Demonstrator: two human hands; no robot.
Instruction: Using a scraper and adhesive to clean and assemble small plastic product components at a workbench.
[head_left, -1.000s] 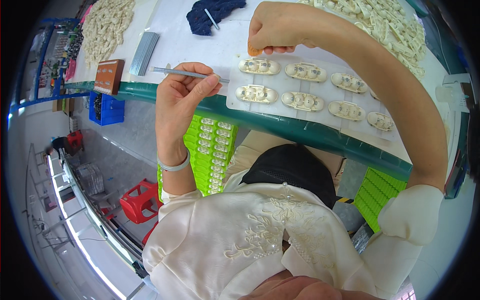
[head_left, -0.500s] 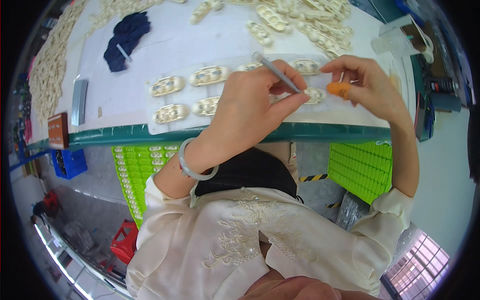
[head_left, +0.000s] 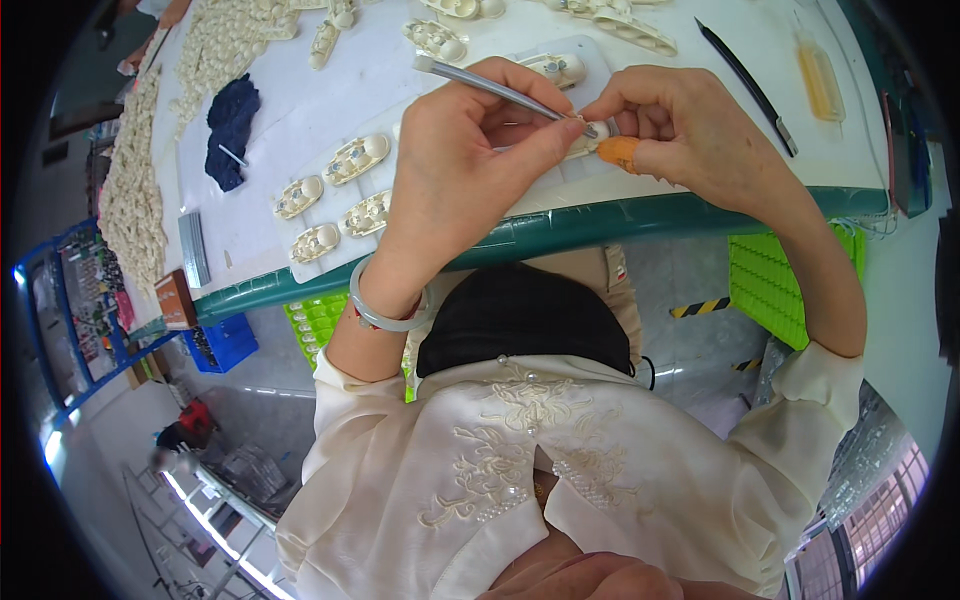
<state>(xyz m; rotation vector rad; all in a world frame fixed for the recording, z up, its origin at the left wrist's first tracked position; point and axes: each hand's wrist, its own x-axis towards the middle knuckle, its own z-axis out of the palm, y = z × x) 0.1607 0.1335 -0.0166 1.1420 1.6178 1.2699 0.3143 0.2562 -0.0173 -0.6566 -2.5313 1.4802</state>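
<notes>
Cream part, small and likely light and brittle, sits at the table edge, pinched at its sides by the right hand. The left hand is clamped on tweezers, tips touching it.

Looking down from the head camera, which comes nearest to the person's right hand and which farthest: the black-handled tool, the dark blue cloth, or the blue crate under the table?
From the right hand:
1. Black-handled tool, just beyond it on the tabletop, toward the right.
2. Dark blue cloth, far across the table to the left.
3. Blue crate, lower left, under the table edge, farthest.
</notes>
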